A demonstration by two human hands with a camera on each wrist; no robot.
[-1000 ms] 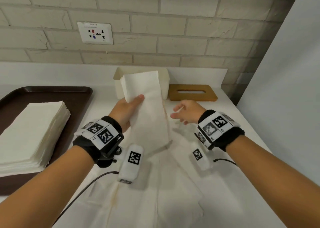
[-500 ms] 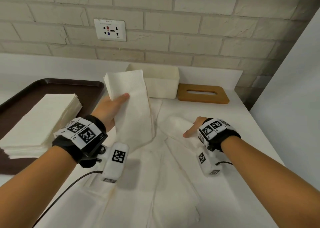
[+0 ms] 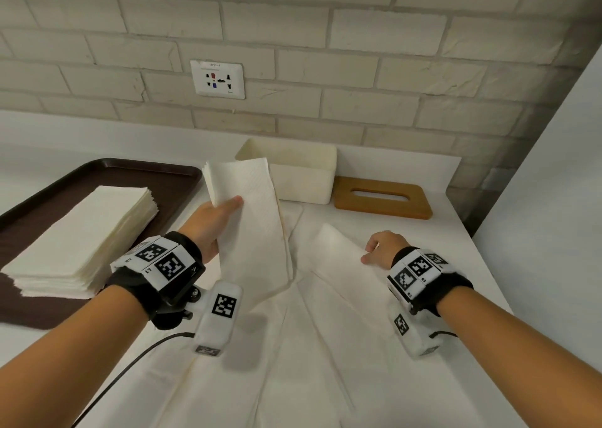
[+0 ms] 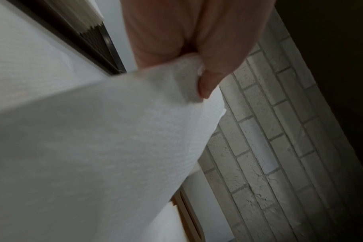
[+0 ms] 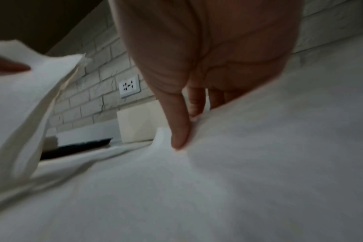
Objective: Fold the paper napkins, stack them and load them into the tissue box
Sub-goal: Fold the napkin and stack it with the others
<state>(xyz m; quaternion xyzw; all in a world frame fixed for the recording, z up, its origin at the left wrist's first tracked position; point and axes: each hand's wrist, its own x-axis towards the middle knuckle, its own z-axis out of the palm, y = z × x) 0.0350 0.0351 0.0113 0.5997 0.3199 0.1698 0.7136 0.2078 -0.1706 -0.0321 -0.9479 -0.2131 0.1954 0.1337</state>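
Your left hand (image 3: 211,219) pinches a folded napkin (image 3: 250,219) near its top edge, thumb over the front; it hangs lifted, just in front of the tissue box (image 3: 303,180). The box is open-topped and cream, at the back of the bench (image 3: 439,219) against the brick wall (image 3: 325,53). Your right hand (image 3: 381,248), right of the box and nearer you, has thumb and fingers curled onto the edge of a second napkin (image 3: 338,248) lying on the bench. More unfolded napkins (image 3: 293,362) overlap nearer you. The wooden slotted lid (image 3: 381,196) lies flat just right of the box. Left of the box, a dark tray (image 3: 49,183) carries a napkin stack (image 3: 81,242). Wall socket (image 3: 217,79) above the box: label too small to read. Wrist tags show only coded squares.
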